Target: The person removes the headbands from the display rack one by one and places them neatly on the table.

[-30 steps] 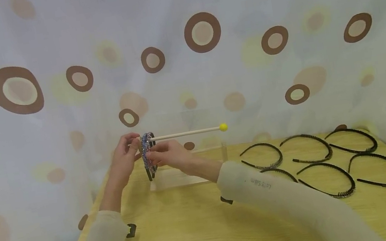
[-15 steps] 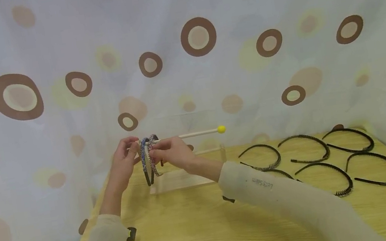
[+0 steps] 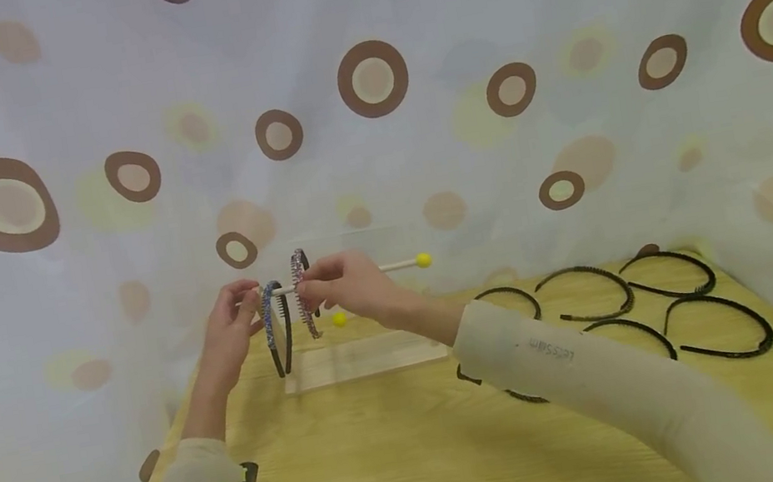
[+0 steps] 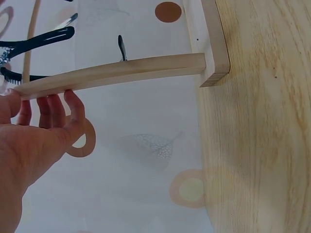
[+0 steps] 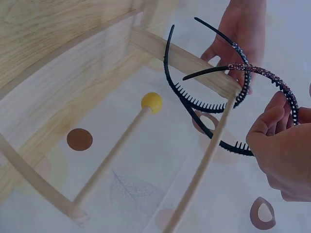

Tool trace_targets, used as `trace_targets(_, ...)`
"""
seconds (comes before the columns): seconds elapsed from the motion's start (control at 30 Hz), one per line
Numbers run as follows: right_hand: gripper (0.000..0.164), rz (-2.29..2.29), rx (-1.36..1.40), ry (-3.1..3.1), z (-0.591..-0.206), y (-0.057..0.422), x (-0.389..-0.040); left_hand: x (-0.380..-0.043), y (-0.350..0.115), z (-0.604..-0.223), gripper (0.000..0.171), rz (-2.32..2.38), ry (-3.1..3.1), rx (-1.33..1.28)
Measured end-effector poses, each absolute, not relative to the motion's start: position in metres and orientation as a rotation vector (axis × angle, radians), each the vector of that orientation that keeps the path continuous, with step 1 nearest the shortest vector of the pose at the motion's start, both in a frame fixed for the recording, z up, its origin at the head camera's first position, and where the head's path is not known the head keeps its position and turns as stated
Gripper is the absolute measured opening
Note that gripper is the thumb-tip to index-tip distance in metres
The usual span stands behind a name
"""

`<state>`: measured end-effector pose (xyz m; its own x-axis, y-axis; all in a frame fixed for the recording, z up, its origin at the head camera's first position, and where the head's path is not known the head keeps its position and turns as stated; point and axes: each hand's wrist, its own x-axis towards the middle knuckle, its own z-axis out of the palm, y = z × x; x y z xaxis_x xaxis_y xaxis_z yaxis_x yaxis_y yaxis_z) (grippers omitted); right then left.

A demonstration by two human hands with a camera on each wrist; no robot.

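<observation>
A wooden rack has a pale base [image 3: 367,358], an upright post [image 4: 121,72] and a rod [image 5: 201,167]; the rod's free end carries a yellow ball [image 3: 423,260]. At the post's top, my left hand [image 4: 39,141] grips the wood between thumb and fingers. A blue glittery headband [image 3: 269,327] with black comb teeth hangs on the rod close to the post. Further right, my right hand [image 3: 356,288] pinches a pinkish glittery headband [image 3: 302,296], clear of the blue one and around the rod. Its fingers partly hide the band in the right wrist view.
Several black toothed headbands [image 3: 734,354] lie on the right of the wooden table [image 3: 361,464], some behind the right sleeve. A lower rod ends in another yellow ball [image 5: 151,102]. A spotted curtain [image 3: 446,139] stands behind.
My right hand has drawn the pinkish headband rightward along the rod, away from the blue one it was bunched against. My left hand keeps its grip on the post. The view has shifted slightly.
</observation>
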<state>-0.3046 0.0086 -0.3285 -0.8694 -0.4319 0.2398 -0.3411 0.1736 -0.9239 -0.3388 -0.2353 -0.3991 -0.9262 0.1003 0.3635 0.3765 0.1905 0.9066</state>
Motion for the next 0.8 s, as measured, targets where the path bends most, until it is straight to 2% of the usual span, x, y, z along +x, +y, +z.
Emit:
trace_targets(0.47,0.018,-1.934,-0.725,2.389,-0.279,0.051,-0.284,-0.34,-0.233,-0.4,0.045,-1.493,-2.263,-0.428)
trace_targets(0.8,0.018,-2.213,-0.534,2.4,-0.257,0.115,-0.285,-0.337,-0.254,-0.393,0.049,-1.351,-2.311,-0.263)
